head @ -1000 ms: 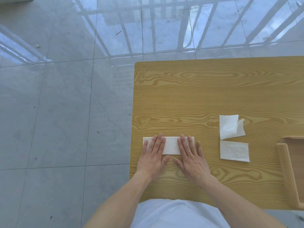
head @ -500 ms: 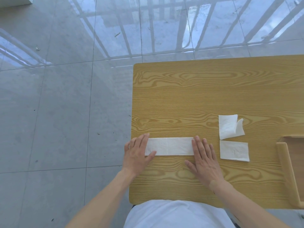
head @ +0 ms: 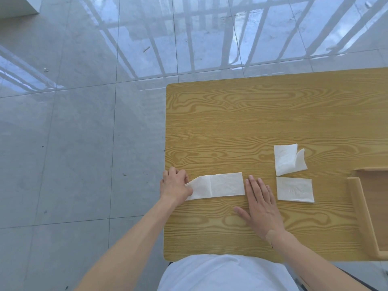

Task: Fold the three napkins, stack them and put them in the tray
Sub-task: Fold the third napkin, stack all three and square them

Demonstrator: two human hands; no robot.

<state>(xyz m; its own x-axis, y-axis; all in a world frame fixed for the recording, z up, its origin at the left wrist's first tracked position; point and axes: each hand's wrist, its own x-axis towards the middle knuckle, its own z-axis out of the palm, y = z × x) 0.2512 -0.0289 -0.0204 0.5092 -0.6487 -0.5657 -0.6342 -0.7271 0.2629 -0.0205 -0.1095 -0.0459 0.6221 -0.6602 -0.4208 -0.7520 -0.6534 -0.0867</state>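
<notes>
White paper, folded into a long strip [head: 218, 185], lies near the front-left corner of the tabletop [head: 252, 122], its long axis running left to right across me. A crease crosses it just left of the middle. My left hand [head: 175, 185] is pinched on the strip's left end, which is lifted off the wood and curling, while the rest lies flat. My right hand [head: 261, 204] rests flat and open on the tabletop, fingers spread and pointing away from me, just beside the strip's right end; I cannot tell whether it touches the paper.

To the right lie two more napkins, one behind the other and almost touching. The nearer folded napkin [head: 295, 189] is a neat flat rectangle, long side left to right. The farther napkin [head: 288, 159] is looser, its right flap standing up and curled.

At the right edge sits the wooden tray [head: 360, 208], only partly in view; the part I can see holds nothing.
</notes>
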